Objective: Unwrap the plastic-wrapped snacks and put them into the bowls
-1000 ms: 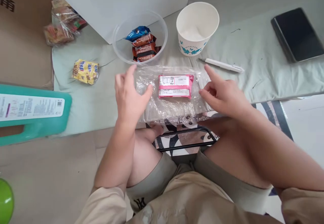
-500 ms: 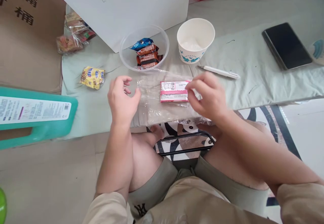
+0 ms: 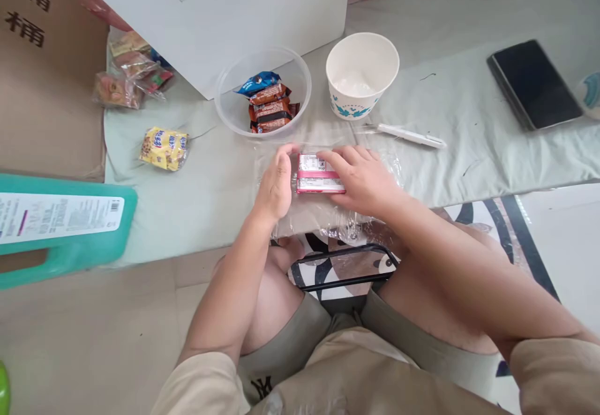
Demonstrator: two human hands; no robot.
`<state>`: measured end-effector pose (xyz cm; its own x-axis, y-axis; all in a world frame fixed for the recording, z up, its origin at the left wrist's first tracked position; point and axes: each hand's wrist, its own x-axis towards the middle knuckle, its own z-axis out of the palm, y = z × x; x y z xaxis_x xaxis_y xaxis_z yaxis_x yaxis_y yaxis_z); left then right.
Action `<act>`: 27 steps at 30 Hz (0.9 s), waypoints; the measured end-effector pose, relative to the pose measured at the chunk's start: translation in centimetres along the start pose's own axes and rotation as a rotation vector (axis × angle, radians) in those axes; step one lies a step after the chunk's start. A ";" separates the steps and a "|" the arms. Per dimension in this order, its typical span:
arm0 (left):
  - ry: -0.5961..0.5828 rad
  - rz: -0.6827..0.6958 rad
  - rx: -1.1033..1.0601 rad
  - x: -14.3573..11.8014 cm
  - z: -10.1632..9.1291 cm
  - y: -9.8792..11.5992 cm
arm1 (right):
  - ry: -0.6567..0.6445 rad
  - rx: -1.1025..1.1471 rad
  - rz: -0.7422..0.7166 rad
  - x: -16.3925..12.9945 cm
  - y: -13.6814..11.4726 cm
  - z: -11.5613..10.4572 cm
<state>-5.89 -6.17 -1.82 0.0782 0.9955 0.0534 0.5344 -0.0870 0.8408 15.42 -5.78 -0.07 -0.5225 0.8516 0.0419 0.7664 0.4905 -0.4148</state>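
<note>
A flat pink-and-white packet (image 3: 321, 184) with printed text lies on a sheet of clear plastic film (image 3: 307, 218) near the front edge of the cloth-covered surface. My left hand (image 3: 276, 184) stands on edge at the packet's left side, fingers extended, holding nothing. Over the packet's right end lies my right hand (image 3: 363, 177), its fingers spread with the index tip on the top face and the thumb by the near edge. The packet's right end is hidden under that hand.
Behind are a clear plastic bowl (image 3: 222, 99) with blue and brown wrapped snacks, a white paper bowl (image 3: 356, 90) and a white pen-like tool (image 3: 412, 135). A yellow snack packet (image 3: 165, 148) and teal container (image 3: 94, 234) are left; a phone (image 3: 534, 84) is right.
My left hand has moved right to the packet's left side. My right hand has moved slightly left and flattened out over the packet's right end.
</note>
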 end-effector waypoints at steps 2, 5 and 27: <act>-0.001 -0.043 -0.010 -0.2 -0.1 -0.5 | -0.008 0.052 0.007 0.0 0.5 -0.1; -0.004 -0.060 -0.028 -0.3 -0.3 -0.3 | 0.000 0.191 -0.015 -0.7 1.3 -0.8; -0.067 0.009 0.156 -0.2 -0.1 0.8 | 0.091 -0.072 -0.120 14.4 -4.2 -7.1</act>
<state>-5.55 -6.38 -1.16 0.1365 0.9904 0.0204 0.6568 -0.1059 0.7466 7.30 5.69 8.74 -0.5785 0.7975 0.1710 0.7267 0.5992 -0.3360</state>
